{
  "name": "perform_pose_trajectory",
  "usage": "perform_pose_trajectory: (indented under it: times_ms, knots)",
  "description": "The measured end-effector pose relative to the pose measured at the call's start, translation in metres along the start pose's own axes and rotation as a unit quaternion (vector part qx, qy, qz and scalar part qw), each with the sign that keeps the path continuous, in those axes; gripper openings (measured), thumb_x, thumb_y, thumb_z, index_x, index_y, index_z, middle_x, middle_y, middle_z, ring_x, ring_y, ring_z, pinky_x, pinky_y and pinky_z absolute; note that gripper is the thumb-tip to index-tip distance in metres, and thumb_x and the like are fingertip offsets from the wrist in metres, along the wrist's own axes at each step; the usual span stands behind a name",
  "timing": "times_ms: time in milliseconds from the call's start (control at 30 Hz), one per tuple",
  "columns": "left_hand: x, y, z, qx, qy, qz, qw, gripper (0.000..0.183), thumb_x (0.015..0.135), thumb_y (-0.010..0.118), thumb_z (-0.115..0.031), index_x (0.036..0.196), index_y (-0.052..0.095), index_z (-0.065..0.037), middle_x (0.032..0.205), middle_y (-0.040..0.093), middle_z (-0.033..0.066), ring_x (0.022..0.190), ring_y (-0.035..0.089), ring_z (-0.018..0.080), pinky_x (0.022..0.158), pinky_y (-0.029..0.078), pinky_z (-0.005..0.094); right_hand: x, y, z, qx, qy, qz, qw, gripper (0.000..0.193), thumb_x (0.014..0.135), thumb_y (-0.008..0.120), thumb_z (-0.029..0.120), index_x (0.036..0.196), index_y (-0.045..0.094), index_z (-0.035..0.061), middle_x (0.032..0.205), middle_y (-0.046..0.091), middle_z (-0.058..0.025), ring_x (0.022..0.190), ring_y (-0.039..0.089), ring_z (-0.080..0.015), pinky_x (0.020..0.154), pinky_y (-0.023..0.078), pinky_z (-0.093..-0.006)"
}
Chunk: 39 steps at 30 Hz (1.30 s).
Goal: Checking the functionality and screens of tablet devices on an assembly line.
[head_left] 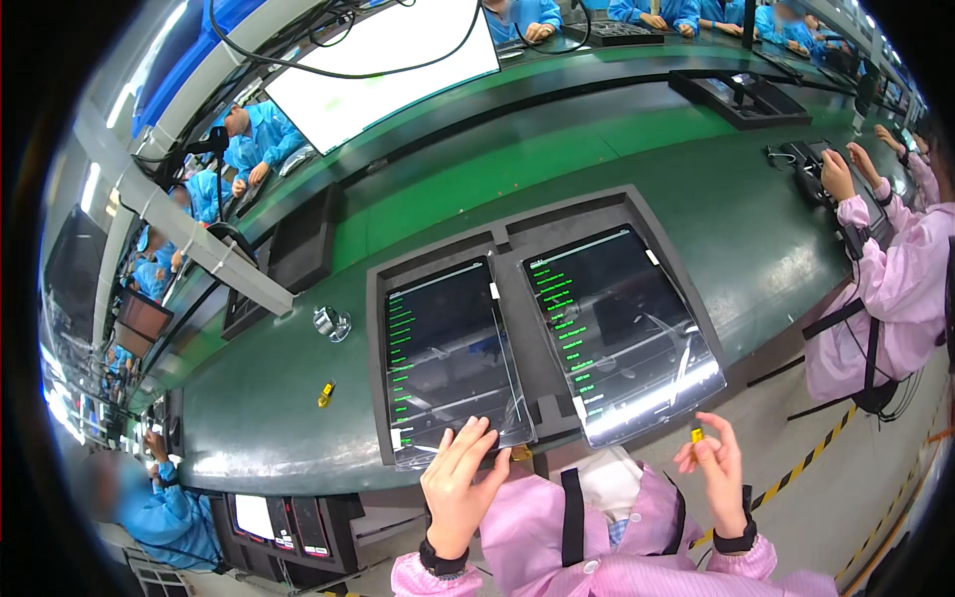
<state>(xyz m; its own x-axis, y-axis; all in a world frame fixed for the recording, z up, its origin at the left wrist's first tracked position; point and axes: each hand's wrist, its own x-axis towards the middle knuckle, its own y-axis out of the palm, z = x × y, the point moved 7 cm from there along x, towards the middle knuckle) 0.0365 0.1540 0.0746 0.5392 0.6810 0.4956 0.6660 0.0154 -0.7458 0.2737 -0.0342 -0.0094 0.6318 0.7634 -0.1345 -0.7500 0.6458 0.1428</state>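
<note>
Two black tablets lie side by side in a dark foam tray [438,254] on the green workbench. Both screens show lists of green text lines. My left hand [460,483] rests its fingertips on the near edge of the left tablet [448,358]. My right hand [718,468] hovers just below the near edge of the right tablet [619,328] and pinches a small yellow plug [696,435] between thumb and fingers. Both wrists wear black bands over pink sleeves.
A second small yellow plug [325,394] and a shiny metal part [330,321] lie on the bench left of the tray. A person in pink [890,279] works at the right; people in blue sit at the left and across the line.
</note>
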Motion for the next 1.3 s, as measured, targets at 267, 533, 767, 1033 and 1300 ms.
perform_pose_trajectory:
  times_ms: [267,533,767,1033,1300]
  knots:
    - [0.010,-0.015,0.018,0.116,-0.054,0.051,0.990,0.060,0.063,0.079,-0.028,0.115,0.058,-0.006,0.129,0.049,0.0143,0.123,0.043,0.0338,0.105,0.025,0.0533,0.009,-0.022,-0.014,0.006,0.023,-0.051,0.998,0.020,0.094,0.049,0.017,0.088,0.055,-0.0003,0.074,0.066,-0.0133,0.059,0.060,-0.0136,0.055,0.043,-0.0223]
    - [-0.006,-0.017,-0.050,-0.018,0.066,-0.006,0.998,0.048,0.075,0.065,-0.039,0.111,0.063,-0.008,0.127,0.050,0.0182,0.123,0.042,0.0356,0.109,0.015,0.0520,0.010,-0.023,-0.001,0.001,-0.040,-0.111,0.993,0.018,0.094,0.049,0.018,0.082,0.052,0.0045,0.066,0.061,-0.0043,0.059,0.055,-0.0073,0.053,0.036,-0.0190]
    - [-0.006,0.010,-0.080,-0.082,0.124,0.040,0.988,0.042,0.082,0.055,-0.035,0.112,0.063,-0.006,0.127,0.052,0.0177,0.123,0.043,0.0347,0.109,0.018,0.0491,0.022,-0.019,0.007,0.015,-0.032,-0.105,0.994,0.018,0.093,0.050,0.018,0.081,0.053,0.0052,0.063,0.060,-0.0028,0.057,0.052,-0.0050,0.053,0.034,-0.0180]
    - [-0.004,0.037,-0.098,-0.176,0.149,0.106,0.967,0.045,0.074,0.069,-0.024,0.113,0.058,-0.004,0.122,0.054,0.0124,0.113,0.051,0.0304,0.102,0.025,0.0529,0.033,-0.028,0.003,-0.016,-0.038,-0.084,0.996,0.020,0.091,0.054,0.019,0.077,0.053,0.0042,0.066,0.057,-0.0017,0.055,0.053,-0.0079,0.051,0.041,-0.0222]
    - [0.033,0.128,-0.165,-0.239,0.141,0.034,0.960,0.029,0.071,0.057,-0.014,0.088,0.061,0.008,0.116,0.053,0.0255,0.121,0.042,0.0358,0.111,0.019,0.0498,0.052,-0.037,0.002,-0.192,-0.123,-0.022,0.973,0.037,0.094,0.049,0.025,0.111,0.058,-0.0070,0.114,0.058,-0.0167,0.101,0.055,-0.0234,0.089,0.043,-0.0347]
